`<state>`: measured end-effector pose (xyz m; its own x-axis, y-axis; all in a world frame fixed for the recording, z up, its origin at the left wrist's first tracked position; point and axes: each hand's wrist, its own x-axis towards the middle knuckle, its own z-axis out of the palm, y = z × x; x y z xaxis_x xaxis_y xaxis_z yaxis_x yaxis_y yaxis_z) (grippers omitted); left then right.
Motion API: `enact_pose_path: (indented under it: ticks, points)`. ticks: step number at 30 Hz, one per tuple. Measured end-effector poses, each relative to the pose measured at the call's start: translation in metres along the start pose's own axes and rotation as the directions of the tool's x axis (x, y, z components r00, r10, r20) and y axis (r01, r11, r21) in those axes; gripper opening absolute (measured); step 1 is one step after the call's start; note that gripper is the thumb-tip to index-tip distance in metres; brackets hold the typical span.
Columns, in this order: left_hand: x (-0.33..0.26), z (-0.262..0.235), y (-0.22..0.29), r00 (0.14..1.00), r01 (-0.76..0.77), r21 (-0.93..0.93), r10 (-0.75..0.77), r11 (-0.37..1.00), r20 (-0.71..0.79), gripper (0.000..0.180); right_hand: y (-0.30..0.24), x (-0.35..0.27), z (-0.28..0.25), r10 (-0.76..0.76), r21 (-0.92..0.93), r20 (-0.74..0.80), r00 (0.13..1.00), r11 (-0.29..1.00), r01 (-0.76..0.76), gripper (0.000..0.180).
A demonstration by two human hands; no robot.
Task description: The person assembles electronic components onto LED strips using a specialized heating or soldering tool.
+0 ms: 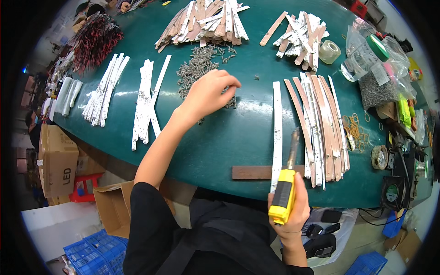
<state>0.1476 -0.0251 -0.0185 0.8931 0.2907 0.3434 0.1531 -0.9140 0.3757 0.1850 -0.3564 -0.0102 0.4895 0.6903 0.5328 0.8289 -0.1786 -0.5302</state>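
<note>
Your left hand (206,94) is over the heap of small grey parts (197,66), fingers curled; whether they pinch one, I cannot tell. Your right hand (300,206), at near right, is closed around the yellow-and-black tool (283,195), just right of a white strip (277,128).

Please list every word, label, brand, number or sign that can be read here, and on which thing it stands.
Box: large dark letters, readable, but I do not copy printed text.
Beside green lid: dark print, partly blurred, likewise not copied.
White label by the screw bag: too small to read.
Black device: label too small to read.
</note>
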Motion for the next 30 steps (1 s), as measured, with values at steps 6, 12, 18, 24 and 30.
enact_pose_path:
  ticks: [6,12,18,24,30]
  points:
    - [0.044,0.037,-0.006,0.998,-0.058,-0.038,0.057,0.998,-0.020,0.014,-0.005,-0.009,-0.013,0.329,0.317,-0.037,0.944,0.900,-0.301,0.076]
    - [0.059,0.065,-0.014,0.995,-0.102,0.046,0.101,0.994,0.025,0.012,-0.004,0.023,-0.021,0.535,0.951,0.245,0.808,0.030,-0.308,0.053]
    - [0.035,0.048,-0.003,0.998,-0.060,0.089,0.062,0.994,-0.015,0.012,0.007,0.027,0.033,0.495,0.904,0.311,0.812,-0.416,-0.092,0.037]
    - [0.005,0.016,0.009,0.971,0.239,-0.295,-0.235,0.925,0.051,0.015,0.013,0.017,0.054,0.550,0.908,0.323,0.770,-0.410,-0.087,0.041]
    - [-0.022,0.010,0.002,0.903,0.421,-0.544,-0.390,0.726,0.178,0.017,0.015,0.011,0.048,0.503,0.892,0.352,0.789,-0.435,-0.121,0.042]
